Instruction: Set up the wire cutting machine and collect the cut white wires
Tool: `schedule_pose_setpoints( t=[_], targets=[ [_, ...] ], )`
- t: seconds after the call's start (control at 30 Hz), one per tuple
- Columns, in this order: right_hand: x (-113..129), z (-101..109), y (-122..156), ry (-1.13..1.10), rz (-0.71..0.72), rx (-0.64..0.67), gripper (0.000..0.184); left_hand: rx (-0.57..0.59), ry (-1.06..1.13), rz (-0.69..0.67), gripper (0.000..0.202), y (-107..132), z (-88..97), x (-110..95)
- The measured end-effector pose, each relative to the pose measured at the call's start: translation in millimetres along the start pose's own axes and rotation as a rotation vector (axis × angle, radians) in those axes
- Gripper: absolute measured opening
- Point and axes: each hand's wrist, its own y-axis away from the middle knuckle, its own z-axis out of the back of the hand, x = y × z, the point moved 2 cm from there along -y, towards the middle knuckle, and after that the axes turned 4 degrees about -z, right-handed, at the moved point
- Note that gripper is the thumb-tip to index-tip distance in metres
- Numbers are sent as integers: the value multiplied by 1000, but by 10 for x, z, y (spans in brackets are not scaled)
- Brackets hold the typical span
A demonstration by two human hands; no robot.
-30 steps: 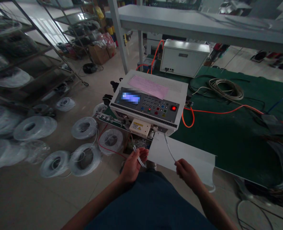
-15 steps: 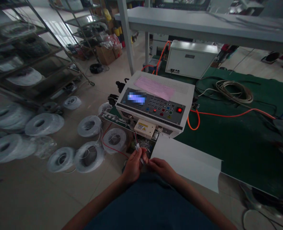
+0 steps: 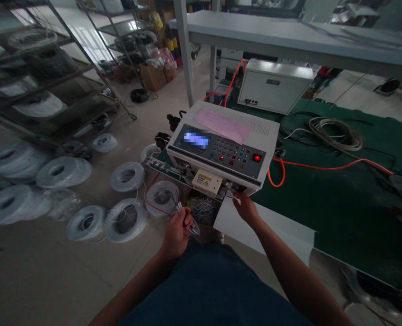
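Note:
My left hand (image 3: 176, 230) is closed round a small bundle of cut white wire pieces (image 3: 183, 214), held over my lap. My right hand (image 3: 244, 208) reaches up to the outlet at the front of the white wire-cutting machine (image 3: 221, 147), its fingers pinched at a short wire piece there. A white sheet (image 3: 289, 231) lies under that outlet on the green mat. Beside the outlet sits a cream cover with a yellow warning label (image 3: 206, 181). A box of cut wire bits (image 3: 203, 210) sits below the machine's front.
Several spools of white wire (image 3: 128, 176) lie on the floor to the left, near metal shelving (image 3: 44, 81). A green mat (image 3: 340, 190) carries an orange cable (image 3: 323, 167), a coiled grey cable (image 3: 336, 131) and a white box (image 3: 275, 86). A grey table (image 3: 289, 36) stands behind.
My right hand left my left hand and moved up to the machine's outlet. My left hand dropped slightly to the left, keeping the wire bundle.

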Motion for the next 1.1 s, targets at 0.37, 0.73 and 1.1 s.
schedule_pose_setpoints(
  t=[0.37, 0.73, 1.1],
  targets=[
    [125, -202, -91, 161, -55, 111, 24, -13, 37, 47, 27, 23, 3, 44],
    [77, -194, -74, 187, -158, 144, 24, -3, 9, 38, 35, 33, -17, 86],
    [-27, -231, -101, 154, -152, 142, 23, -20, 7, 39, 38, 55, -34, 102]
  ],
)
